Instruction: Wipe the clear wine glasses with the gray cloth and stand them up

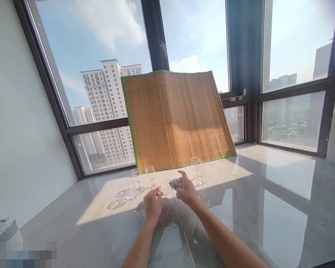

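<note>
The wine glass (pixel 165 187) lies tilted between my hands above the glossy table (pixel 268 208). My left hand (pixel 152 204) grips its stem end, while my right hand (pixel 186 190) presses a grey cloth (pixel 175 182) against the bowl's mouth. Three glasses (pixel 136 180) stand just left, two glasses (pixel 198 169) just right. Behind them, a bamboo mat (pixel 175 119) leans against the window (pixel 100 74).

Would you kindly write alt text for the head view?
The left hand holds a wine glass on its side while the right hand presses a grey cloth to its rim. More glasses stand before a bamboo mat leaning against the window.
</note>
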The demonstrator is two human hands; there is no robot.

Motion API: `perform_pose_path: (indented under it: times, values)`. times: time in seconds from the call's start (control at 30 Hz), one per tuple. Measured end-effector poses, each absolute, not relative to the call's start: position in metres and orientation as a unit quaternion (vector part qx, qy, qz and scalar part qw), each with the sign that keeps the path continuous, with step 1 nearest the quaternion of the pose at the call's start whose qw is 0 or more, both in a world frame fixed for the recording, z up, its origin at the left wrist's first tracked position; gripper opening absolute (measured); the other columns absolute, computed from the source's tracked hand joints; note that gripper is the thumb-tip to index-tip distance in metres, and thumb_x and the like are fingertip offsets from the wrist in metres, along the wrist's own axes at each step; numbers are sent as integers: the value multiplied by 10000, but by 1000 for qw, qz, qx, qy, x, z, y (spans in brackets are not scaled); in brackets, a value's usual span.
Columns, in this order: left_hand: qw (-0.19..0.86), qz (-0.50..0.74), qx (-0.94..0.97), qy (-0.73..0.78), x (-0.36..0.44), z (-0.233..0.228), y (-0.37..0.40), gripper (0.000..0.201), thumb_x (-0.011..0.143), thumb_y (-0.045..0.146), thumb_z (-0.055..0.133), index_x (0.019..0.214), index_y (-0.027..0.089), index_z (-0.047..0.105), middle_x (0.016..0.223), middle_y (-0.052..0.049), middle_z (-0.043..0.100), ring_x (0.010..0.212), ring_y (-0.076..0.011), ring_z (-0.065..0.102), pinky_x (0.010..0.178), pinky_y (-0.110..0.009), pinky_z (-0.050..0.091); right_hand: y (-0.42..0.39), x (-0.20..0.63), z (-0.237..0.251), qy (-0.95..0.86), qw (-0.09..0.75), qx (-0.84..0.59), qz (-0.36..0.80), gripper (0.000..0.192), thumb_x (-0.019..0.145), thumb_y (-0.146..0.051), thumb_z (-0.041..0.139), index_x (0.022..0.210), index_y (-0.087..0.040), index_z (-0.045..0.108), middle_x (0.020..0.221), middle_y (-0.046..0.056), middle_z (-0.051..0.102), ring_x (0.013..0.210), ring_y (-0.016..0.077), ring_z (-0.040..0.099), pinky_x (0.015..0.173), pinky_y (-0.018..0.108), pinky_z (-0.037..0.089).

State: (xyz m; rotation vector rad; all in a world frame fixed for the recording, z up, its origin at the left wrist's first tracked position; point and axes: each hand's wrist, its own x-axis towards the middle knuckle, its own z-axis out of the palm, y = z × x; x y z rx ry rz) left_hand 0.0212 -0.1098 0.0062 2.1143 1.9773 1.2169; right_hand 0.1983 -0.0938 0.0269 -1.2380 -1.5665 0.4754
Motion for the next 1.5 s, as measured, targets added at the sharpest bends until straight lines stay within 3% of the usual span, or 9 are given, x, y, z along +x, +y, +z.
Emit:
perform_pose_path:
  times: [0.17, 0.43, 0.7, 0.97, 1.27, 1.4, 1.5]
  values:
    - [-10, 374, 633, 678, 17, 9, -112, 368, 880, 219, 469, 1199, 207, 652, 886, -57, 706, 937, -222, 630, 860, -322, 398, -102, 197, 33, -665, 540, -470, 214, 594, 709, -148, 513, 1289, -227, 416, 663, -51, 522, 596, 140, 487, 552, 236, 323]
    - [-63, 317, 642, 695, 17, 3, -113, 442, 826, 83, 456, 1182, 238, 667, 1042, -76, 683, 1039, -231, 582, 1016, -419, 289, -107, 196, 38, -670, 563, -436, 210, 579, 706, -136, 510, 1270, -245, 436, 683, -53, 523, 592, 128, 473, 557, 232, 331]
    - [-83, 299, 680, 664, 20, 5, -111, 459, 783, 41, 478, 1115, 255, 710, 943, -60, 672, 988, -231, 572, 971, -385, 335, -97, 197, 28, -715, 460, -490, 193, 721, 584, -25, 492, 1272, -235, 457, 653, -41, 562, 630, 148, 491, 548, 222, 283]
    - [-75, 281, 707, 644, 23, 8, -114, 477, 768, 24, 479, 1091, 283, 716, 884, -41, 683, 973, -224, 567, 968, -386, 340, -93, 202, 22, -724, 408, -536, 153, 759, 569, -12, 529, 1289, -248, 492, 709, -6, 585, 645, 145, 490, 563, 216, 271]
    - [-51, 352, 700, 619, 19, 3, -108, 368, 850, 136, 443, 1088, 226, 709, 943, -64, 693, 974, -237, 587, 903, -365, 410, -95, 204, 28, -690, 460, -451, 331, 681, 547, -48, 598, 1202, -229, 572, 868, 26, 634, 702, 146, 541, 581, 227, 410]
    - [-2, 411, 680, 606, 18, 1, -104, 321, 863, 207, 423, 993, 214, 717, 974, -63, 704, 1002, -243, 597, 870, -345, 443, -105, 204, 41, -657, 459, -385, 457, 660, 585, -152, 680, 1232, -216, 562, 776, -10, 602, 639, 132, 533, 557, 235, 430]
    - [53, 453, 654, 603, 21, -1, -101, 283, 846, 233, 422, 907, 209, 698, 900, -50, 713, 897, -219, 633, 798, -320, 462, -109, 203, 48, -611, 498, -328, 521, 633, 607, -206, 702, 1226, -217, 573, 787, -2, 612, 668, 147, 560, 592, 257, 456]
